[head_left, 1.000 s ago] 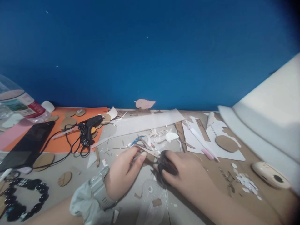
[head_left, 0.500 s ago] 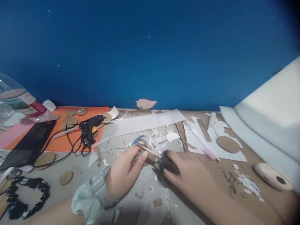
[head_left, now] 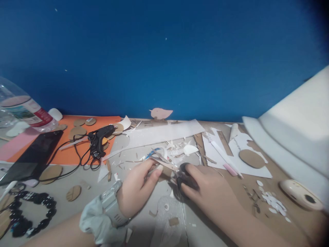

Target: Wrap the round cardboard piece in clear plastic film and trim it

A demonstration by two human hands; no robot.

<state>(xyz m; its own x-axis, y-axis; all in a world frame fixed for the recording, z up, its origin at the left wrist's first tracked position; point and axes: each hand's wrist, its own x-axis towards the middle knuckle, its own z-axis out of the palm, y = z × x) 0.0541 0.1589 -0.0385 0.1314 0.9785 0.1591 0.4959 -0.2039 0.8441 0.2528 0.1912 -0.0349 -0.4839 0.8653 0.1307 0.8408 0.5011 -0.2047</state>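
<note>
The right hand is closed around the black handles of the scissors, whose blades reach across toward the left hand and look slightly parted. The left hand is pinched narrow, thumb against forefinger, on a small brown piece, probably cardboard, which lies between the two hands just above the table; the fingers and scissors hide much of it, so its outline cannot be told. To cut well here, the grip should sit back from the edge, since the thumb tip is very near the blades. Card this stiff would likely cut cleaner deep in the blades, near the pivot, with short bites; on a curve, turning the piece with the left hand should serve better than twisting the scissors. The blade tips point toward a blue-and-white ring among loose scraps, so care is needed not to nip it. The glue gun lies well apart, beyond the left hand.
</note>
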